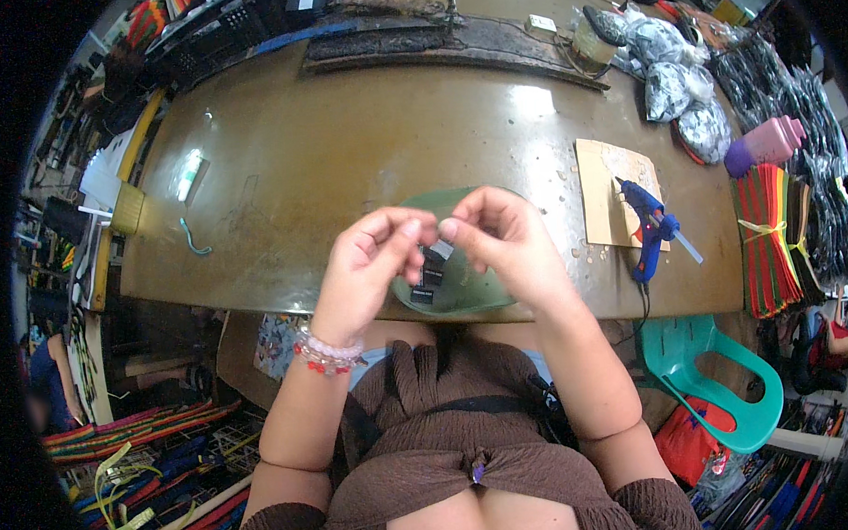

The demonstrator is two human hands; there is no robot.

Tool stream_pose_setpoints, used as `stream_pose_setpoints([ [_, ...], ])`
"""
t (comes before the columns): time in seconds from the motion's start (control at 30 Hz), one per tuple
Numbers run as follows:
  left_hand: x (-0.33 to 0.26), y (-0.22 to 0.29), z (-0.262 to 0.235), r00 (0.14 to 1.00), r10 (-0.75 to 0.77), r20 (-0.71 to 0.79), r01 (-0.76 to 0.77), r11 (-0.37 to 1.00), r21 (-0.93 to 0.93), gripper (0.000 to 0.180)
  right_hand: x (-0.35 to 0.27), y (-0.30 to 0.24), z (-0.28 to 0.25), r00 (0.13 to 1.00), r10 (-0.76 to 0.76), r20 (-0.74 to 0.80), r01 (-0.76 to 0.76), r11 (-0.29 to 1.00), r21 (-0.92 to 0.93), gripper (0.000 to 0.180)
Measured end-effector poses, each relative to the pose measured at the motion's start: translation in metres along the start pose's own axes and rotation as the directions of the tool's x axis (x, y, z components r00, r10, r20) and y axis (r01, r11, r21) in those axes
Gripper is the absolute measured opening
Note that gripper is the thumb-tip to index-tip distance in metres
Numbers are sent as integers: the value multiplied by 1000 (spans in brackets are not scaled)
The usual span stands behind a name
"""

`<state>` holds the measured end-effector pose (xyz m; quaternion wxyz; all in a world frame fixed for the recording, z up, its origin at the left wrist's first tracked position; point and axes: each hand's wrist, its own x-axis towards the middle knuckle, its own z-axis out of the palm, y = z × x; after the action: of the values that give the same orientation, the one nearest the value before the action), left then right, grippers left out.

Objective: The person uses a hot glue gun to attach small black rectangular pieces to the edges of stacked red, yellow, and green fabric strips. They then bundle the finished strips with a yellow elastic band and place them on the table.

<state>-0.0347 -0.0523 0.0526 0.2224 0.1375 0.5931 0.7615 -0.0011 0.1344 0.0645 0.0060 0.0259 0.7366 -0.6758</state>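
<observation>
My left hand (pixel 370 262), with beaded bracelets (pixel 329 352) on its wrist, is raised over the near edge of the table. Its thumb and fingers are pressed together. Close by on the right, my right hand (pixel 509 248) also pinches thumb against forefinger, and the fingertips of both hands almost meet. Whatever they pinch, if anything, is too small to make out. Beneath them a round green translucent tray (pixel 488 293) rests on the table, partly hidden by my hands. Small black labels (pixel 425 288) with pale print lie in it.
Right of my hands, a blue glue gun (pixel 645 222) with a glue stick lies on cardboard (pixel 596 189), its cord hanging over the edge. Bundled striped straps (pixel 766 244), a pink bottle (pixel 776 140) and plastic-wrapped packs (pixel 670 88) line the right side. A green stool (pixel 760 384) stands below.
</observation>
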Motion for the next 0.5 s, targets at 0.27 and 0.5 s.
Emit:
stream_pose_setpoints([
  [0.27,-3,7,-10,998,-29,-51,20,985,-169,50,-7,0,-19,922,-359,-144,100,582,-807,22],
  [0.5,-2,0,-11,996,-1,-94,2,1000,5,26,-4,3,-1,804,-586,-100,298,543,-785,19],
])
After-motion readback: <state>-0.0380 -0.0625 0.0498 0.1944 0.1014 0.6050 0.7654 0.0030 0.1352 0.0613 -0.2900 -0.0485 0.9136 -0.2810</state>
